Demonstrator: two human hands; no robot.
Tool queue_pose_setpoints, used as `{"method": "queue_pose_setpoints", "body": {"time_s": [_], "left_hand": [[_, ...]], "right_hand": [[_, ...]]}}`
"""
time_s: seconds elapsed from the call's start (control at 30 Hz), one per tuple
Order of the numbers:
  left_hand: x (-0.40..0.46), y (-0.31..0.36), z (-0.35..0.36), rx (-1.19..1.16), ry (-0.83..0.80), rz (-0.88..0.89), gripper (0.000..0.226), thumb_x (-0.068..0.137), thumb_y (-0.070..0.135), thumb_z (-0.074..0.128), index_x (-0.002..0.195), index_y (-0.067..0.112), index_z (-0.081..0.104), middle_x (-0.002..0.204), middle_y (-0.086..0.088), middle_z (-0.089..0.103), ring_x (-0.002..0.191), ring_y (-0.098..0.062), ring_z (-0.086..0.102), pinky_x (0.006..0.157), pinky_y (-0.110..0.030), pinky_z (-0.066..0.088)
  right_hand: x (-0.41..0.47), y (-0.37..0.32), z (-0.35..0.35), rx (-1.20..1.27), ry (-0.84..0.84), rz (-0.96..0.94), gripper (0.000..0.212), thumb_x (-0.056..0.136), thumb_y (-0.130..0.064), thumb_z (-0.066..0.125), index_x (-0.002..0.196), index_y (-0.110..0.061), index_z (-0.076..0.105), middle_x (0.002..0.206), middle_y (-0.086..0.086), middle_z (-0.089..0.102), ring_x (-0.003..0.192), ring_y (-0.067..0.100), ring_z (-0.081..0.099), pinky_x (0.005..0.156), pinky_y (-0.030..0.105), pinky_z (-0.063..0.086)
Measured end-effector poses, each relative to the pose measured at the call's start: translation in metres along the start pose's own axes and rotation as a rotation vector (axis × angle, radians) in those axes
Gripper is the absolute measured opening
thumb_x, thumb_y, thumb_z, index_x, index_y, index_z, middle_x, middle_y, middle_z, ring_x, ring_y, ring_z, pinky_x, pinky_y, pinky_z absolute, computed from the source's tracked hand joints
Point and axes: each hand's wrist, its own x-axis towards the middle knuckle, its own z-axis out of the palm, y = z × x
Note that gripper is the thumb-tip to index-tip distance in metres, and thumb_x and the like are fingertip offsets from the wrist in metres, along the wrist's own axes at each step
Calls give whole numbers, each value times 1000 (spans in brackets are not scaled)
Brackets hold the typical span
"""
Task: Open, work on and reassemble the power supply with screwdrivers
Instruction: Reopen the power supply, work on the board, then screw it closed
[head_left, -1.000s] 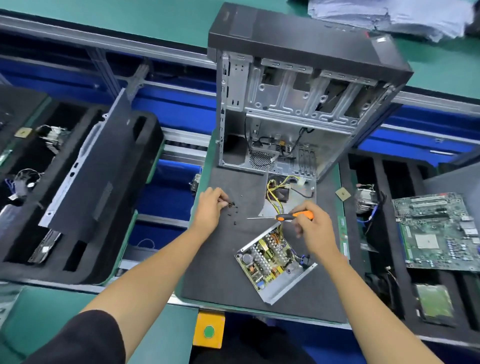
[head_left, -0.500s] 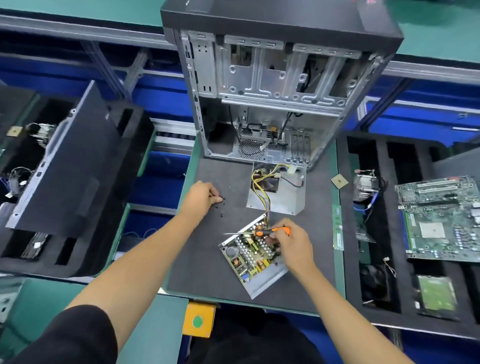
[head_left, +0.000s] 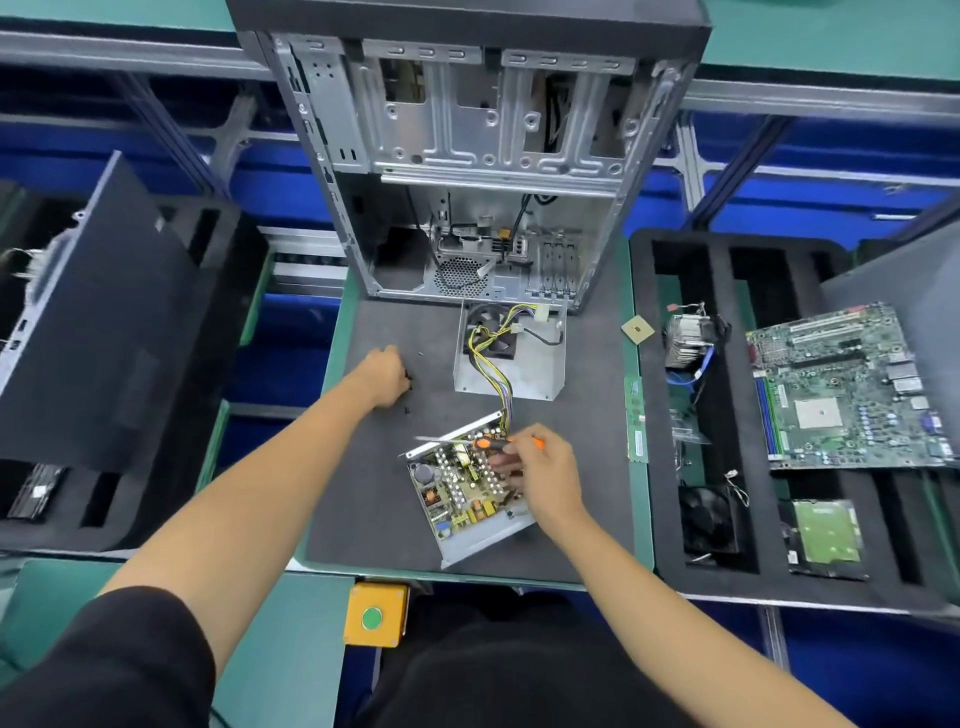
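The opened power supply base (head_left: 460, 491) lies on the grey mat (head_left: 363, 499), its circuit board bare. Coloured wires run from it up to the separate metal cover with a fan (head_left: 511, 356). My right hand (head_left: 543, 475) rests over the board's right side and holds an orange-handled screwdriver (head_left: 485, 442), whose shaft points left across the board's top edge. My left hand (head_left: 384, 376) sits curled on the mat to the upper left, fingertips at small black screws (head_left: 408, 410); whether it pinches one is hidden.
An open computer case (head_left: 478, 156) stands behind the mat. A CPU chip (head_left: 637, 328) lies at the mat's right edge. The foam tray on the right holds a heatsink (head_left: 688, 340), motherboard (head_left: 841, 389), fan and drive. A dark panel (head_left: 93, 322) leans at left. A yellow button box (head_left: 375, 616) sits at the front.
My right hand carried the screwdriver down from beside the cover onto the circuit board. My left hand stayed at the screws. The camera moved closer to the case.
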Motion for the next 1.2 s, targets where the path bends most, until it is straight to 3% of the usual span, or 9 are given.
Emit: {"method": "queue_pose_setpoints", "body": {"time_s": [0.17,0.43,0.57,0.7,0.8,0.87,0.97,1.07,1.2], "left_hand": [[-7,-9,4,-74,43,27,21,101,17,63,114,1,59,116,-20,67,107,-36,62,93,-38,46],[-24,-6,18,-22,94,31,27,104,14,53,121,-7,51,124,-28,58,113,-44,56,93,-45,44],[-28,6,19,15,95,-50,29,103,9,48,125,-9,46,131,-30,53,122,-45,51,101,-50,43],[-30,10,21,-28,128,-21,19,102,9,48,114,-6,48,117,-26,55,106,-40,55,90,-46,44],[-34,7,22,-75,161,56,7,102,9,48,104,3,44,105,-17,50,88,-29,48,79,-43,40],[-35,5,20,-53,174,116,11,99,12,51,101,4,44,106,-18,54,88,-33,52,80,-47,44],[-35,4,17,-38,214,122,15,91,19,62,92,16,47,100,1,65,89,-28,59,73,-41,48],[-33,2,16,-151,262,108,22,82,21,69,83,26,48,84,16,68,79,-17,63,70,-36,51],[-33,0,22,-286,267,178,29,83,16,75,95,33,54,85,13,69,65,-9,61,74,-36,55]], "right_hand": [[18,-28,-13,129,1,-122,25,95,-2,47,74,-10,55,67,15,69,51,24,62,49,21,46],[36,-37,-29,112,-6,-163,22,97,-2,46,76,-9,53,65,12,66,49,19,61,46,18,44],[37,-33,-35,92,-11,-165,22,96,-4,47,76,-10,54,65,9,67,51,18,62,46,18,44],[38,-33,-40,78,-1,-182,21,87,-13,50,70,-23,58,68,11,69,54,19,64,47,18,45],[41,-32,-42,38,-5,-198,18,80,-22,50,66,-31,57,68,10,70,56,21,66,48,19,45],[43,-31,-44,4,-9,-204,10,77,-29,50,69,-30,57,69,9,70,58,23,67,52,22,46],[46,-29,-47,-36,-18,-207,11,74,-38,49,73,-29,56,71,7,72,61,25,70,60,30,46],[48,-29,-50,-76,-12,-213,8,76,-32,50,75,-30,57,72,4,73,62,23,71,65,38,50],[46,-31,-55,-118,-11,-220,11,81,-24,50,76,-30,57,71,1,72,64,23,71,76,54,56]]}}
